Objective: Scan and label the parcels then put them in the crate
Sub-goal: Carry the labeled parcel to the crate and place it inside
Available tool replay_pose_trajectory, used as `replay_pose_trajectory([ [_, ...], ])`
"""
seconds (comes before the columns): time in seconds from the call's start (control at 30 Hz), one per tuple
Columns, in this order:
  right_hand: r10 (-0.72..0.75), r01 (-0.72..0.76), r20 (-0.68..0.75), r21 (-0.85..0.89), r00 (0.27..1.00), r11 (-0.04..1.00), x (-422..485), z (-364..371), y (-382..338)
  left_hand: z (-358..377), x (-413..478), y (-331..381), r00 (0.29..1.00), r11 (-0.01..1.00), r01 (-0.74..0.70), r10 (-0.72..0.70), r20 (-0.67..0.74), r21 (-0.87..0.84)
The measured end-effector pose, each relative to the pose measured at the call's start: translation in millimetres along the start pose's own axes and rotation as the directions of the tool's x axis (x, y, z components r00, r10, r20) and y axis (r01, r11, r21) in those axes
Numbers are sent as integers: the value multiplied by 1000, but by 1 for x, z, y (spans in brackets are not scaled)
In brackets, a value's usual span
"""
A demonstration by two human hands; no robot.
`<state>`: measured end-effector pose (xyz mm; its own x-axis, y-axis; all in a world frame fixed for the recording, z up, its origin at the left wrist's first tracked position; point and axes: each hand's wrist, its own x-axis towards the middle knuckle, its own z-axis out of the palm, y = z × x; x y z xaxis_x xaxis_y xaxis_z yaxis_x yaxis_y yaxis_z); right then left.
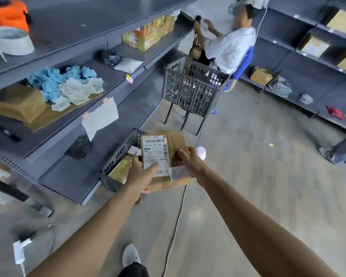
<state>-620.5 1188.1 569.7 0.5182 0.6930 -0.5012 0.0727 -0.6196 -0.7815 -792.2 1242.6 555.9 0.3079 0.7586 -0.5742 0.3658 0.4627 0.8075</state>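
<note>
Gripping the parcel's [164, 144] near corner, the left hand [142, 174] shares its hold with the right hand [188, 159], curled over the right edge (a white slip [179, 172] by that palm), the crate [116, 156] lying just below-left, nearest the left hand.

Open floor [258, 176] lies right of the crate [116, 156]. Shelving [72, 172] hems its left, the parcel [176, 140] hangs over its right part, and a raised basket [192, 88] stands beyond.
</note>
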Motion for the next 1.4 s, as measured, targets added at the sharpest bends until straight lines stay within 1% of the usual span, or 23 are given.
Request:
replay_pose_trajectory([
  [0.1,-4,6,35,-45,999,999,30,7,-28,-9,28,18,999,998,35,-35,1,-54],
  [0.17,-24,30,51,-119,998,992,50,12,-42,-14,42,28,998,995,58,-60,-12,-87],
  [0.23,-28,44,92,-178,995,983,72,18,-55,-19,56,36,997,991,64,-70,-46,-118],
  [0.4,-13,70,228,-244,974,967,128,34,-84,-29,86,52,980,979,93,-123,-158,-184],
  [0.5,-35,125,296,-293,955,948,165,37,-97,-28,105,59,958,973,114,-161,-236,-199],
  [0.57,-38,168,381,-313,924,935,192,41,-104,-21,119,63,939,970,125,-184,-290,-210],
  [0.67,-65,209,489,-246,870,947,243,44,-111,0,143,76,899,955,113,-216,-381,-275],
  [0.77,-47,289,570,-342,821,894,289,31,-124,31,166,94,858,932,105,-261,-442,-347],
  [0.83,-30,315,624,-352,781,881,311,18,-133,51,175,107,839,925,92,-271,-471,-368],
  [0.9,-39,354,663,-349,748,867,326,10,-142,61,183,118,827,926,81,-269,-493,-370],
  [1.0,-49,441,719,-369,693,818,343,12,-159,61,199,128,806,944,74,-246,-538,-321],
  [1.07,-76,489,743,-357,665,796,348,18,-168,54,210,127,788,941,52,-245,-565,-335],
  [1.13,-78,508,761,-349,644,787,357,29,-172,46,222,121,766,934,57,-268,-584,-354],
  [1.2,-60,530,777,-368,626,764,367,44,-170,35,235,108,771,938,64,-264,-579,-342],
  [1.3,-42,556,784,-399,619,729,385,69,-157,21,260,83,763,938,69,-269,-588,-340],
  [1.37,-57,577,774,-419,630,701,398,82,-140,20,278,61,752,931,83,-293,-590,-356],
  [1.4,-61,597,767,-443,638,669,407,88,-129,23,289,49,747,927,99,-310,-588,-363],
])
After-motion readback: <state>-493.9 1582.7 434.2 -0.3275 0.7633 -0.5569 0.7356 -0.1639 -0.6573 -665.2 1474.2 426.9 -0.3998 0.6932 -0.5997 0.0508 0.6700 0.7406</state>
